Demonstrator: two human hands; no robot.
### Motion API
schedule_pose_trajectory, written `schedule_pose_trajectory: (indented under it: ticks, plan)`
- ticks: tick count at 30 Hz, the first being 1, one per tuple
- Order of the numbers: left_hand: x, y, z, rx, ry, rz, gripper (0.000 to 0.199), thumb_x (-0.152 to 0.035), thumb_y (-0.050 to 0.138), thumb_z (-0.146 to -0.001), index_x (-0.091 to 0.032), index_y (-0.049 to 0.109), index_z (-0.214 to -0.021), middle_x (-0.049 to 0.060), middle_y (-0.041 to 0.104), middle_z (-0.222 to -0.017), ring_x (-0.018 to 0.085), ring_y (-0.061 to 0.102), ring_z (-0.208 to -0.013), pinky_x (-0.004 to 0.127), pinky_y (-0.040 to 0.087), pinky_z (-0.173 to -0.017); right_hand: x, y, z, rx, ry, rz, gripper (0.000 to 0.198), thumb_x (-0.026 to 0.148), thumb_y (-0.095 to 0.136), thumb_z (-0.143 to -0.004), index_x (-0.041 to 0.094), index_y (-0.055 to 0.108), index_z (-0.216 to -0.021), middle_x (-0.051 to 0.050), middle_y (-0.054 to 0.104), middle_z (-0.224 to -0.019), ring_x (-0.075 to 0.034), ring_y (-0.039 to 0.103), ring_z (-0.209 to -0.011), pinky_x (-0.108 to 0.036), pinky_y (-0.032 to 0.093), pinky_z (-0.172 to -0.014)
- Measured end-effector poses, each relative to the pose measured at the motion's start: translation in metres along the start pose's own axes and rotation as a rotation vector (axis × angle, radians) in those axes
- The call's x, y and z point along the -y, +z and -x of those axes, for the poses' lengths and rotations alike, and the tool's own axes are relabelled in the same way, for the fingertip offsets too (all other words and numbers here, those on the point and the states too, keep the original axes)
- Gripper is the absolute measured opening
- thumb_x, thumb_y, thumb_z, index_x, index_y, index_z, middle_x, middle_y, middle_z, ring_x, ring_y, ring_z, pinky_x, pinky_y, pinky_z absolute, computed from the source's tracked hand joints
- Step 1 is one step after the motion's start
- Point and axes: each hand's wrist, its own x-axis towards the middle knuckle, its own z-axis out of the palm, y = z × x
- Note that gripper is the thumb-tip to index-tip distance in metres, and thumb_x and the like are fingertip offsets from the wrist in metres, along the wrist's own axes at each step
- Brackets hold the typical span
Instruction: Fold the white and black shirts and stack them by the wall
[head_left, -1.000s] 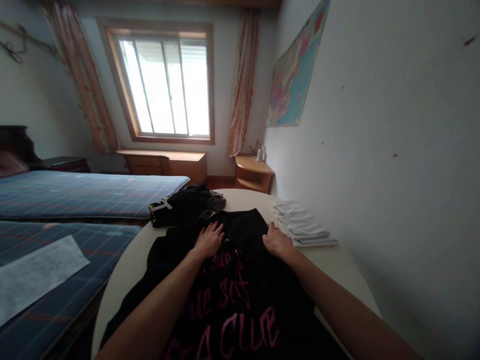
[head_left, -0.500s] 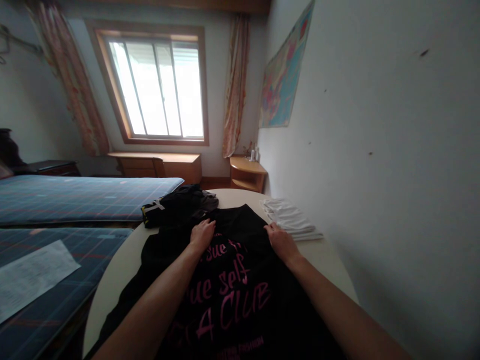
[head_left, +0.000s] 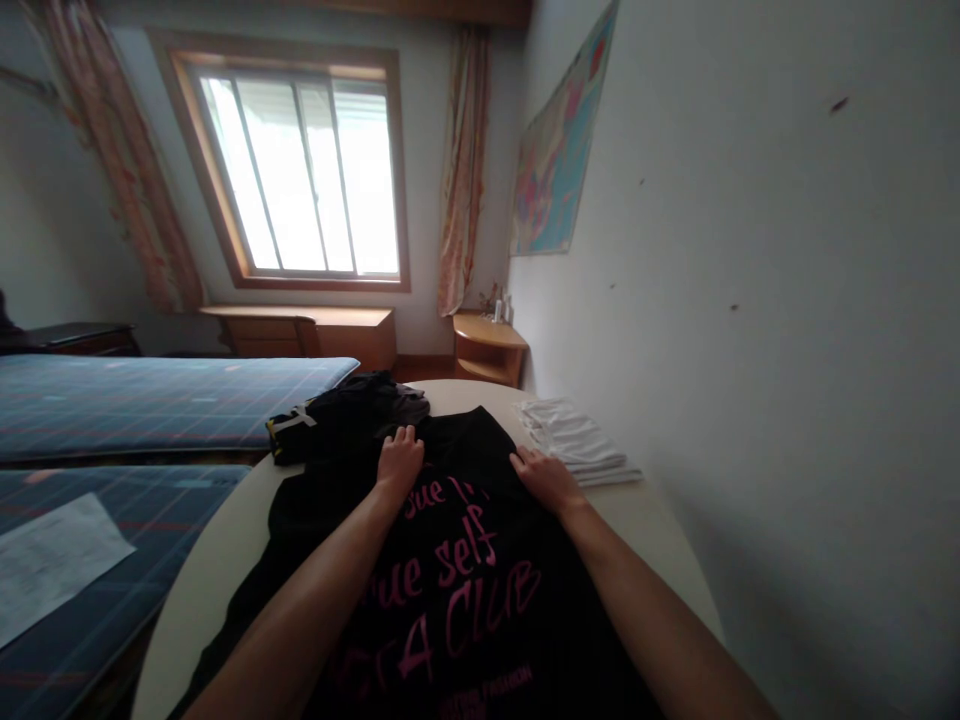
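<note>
A black shirt (head_left: pixel 469 610) with pink lettering lies spread over the round table, its lower end running out of the bottom of the picture. My left hand (head_left: pixel 400 460) rests on its upper part, left of the print, with the fingers curled down onto the cloth. On the other side, my right hand (head_left: pixel 547 476) pinches the fabric near the upper right edge. The fingertips of both hands are partly hidden in the dark cloth. Just beyond the right hand is a folded white garment stack (head_left: pixel 577 440). Past the left hand lies a pile of dark clothes (head_left: pixel 337 415).
The pale round table (head_left: pixel 180 600) stands close to the white wall (head_left: pixel 787 400) on the right. To the left are two plaid mattresses (head_left: pixel 187 400), the nearer one bearing a sheet of paper (head_left: pixel 60 560). A corner shelf (head_left: pixel 487 335) and a low desk (head_left: pixel 352 335) stand under the window.
Both hands have shifted slightly left in the picture, as has the whole scene. The left hand's fingers now point more upward, and the shirt's top edge has changed shape a little.
</note>
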Motion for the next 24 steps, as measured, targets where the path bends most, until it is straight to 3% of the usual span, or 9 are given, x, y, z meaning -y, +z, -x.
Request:
schedule_pose_trajectory:
  ticks: [4, 7, 9, 14, 18, 24]
  plan:
    - [-0.001, 0.001, 0.004, -0.073, 0.004, -0.030, 0.035, -0.011, 0.037, -0.094, -0.017, 0.067, -0.109, 0.016, 0.060, -0.114, 0.031, 0.051, -0.111, 0.044, 0.042, -0.092, 0.006, -0.009, -0.008, 0.056, 0.121, -0.034, 0.032, 0.005, 0.040, -0.093, 0.016, 0.068, -0.104, -0.014, 0.064, -0.110, -0.024, 0.063, -0.095, -0.033, 0.050, -0.074]
    - [0.001, 0.005, 0.005, -0.130, -0.039, -0.029, 0.032, -0.019, 0.042, -0.095, -0.020, 0.063, -0.119, 0.014, 0.058, -0.121, 0.032, 0.049, -0.116, 0.046, 0.038, -0.100, 0.021, -0.020, -0.013, 0.006, 0.208, -0.030, 0.032, 0.007, 0.041, -0.092, 0.014, 0.071, -0.097, -0.017, 0.063, -0.116, -0.030, 0.058, -0.107, -0.040, 0.047, -0.084]
    - [0.004, 0.010, 0.005, -0.130, -0.109, 0.002, 0.033, -0.027, 0.045, -0.095, -0.020, 0.059, -0.124, 0.014, 0.056, -0.127, 0.031, 0.051, -0.113, 0.045, 0.041, -0.096, 0.036, -0.023, -0.015, -0.061, 0.272, -0.081, 0.030, 0.013, 0.042, -0.094, 0.014, 0.071, -0.104, -0.018, 0.060, -0.126, -0.032, 0.053, -0.115, -0.044, 0.043, -0.091]
    - [0.011, 0.011, 0.005, -0.046, -0.260, 0.072, 0.041, -0.040, 0.036, -0.098, -0.015, 0.059, -0.120, 0.016, 0.059, -0.118, 0.031, 0.056, -0.105, 0.040, 0.048, -0.082, 0.068, -0.006, -0.012, -0.087, 0.397, -0.373, 0.048, 0.043, 0.039, -0.099, 0.018, 0.054, -0.138, -0.014, 0.050, -0.144, -0.030, 0.043, -0.131, -0.045, 0.032, -0.105]
    - [0.023, -0.003, 0.001, -0.020, -0.349, 0.088, 0.037, -0.034, 0.033, -0.099, -0.014, 0.061, -0.112, 0.017, 0.058, -0.118, 0.030, 0.053, -0.113, 0.037, 0.050, -0.082, 0.071, 0.010, -0.007, -0.073, 0.425, -0.490, 0.050, 0.044, 0.039, -0.098, 0.019, 0.055, -0.138, -0.011, 0.049, -0.147, -0.027, 0.040, -0.135, -0.041, 0.026, -0.111]
    - [0.052, -0.022, -0.014, 0.137, -0.476, 0.102, 0.036, -0.020, 0.045, -0.089, -0.013, 0.057, -0.123, 0.022, 0.058, -0.125, 0.032, 0.059, -0.113, 0.038, 0.052, -0.082, 0.068, 0.009, -0.005, -0.090, 0.420, -0.524, 0.050, 0.043, 0.040, -0.097, 0.018, 0.056, -0.137, -0.012, 0.049, -0.147, -0.026, 0.040, -0.136, -0.040, 0.025, -0.113]
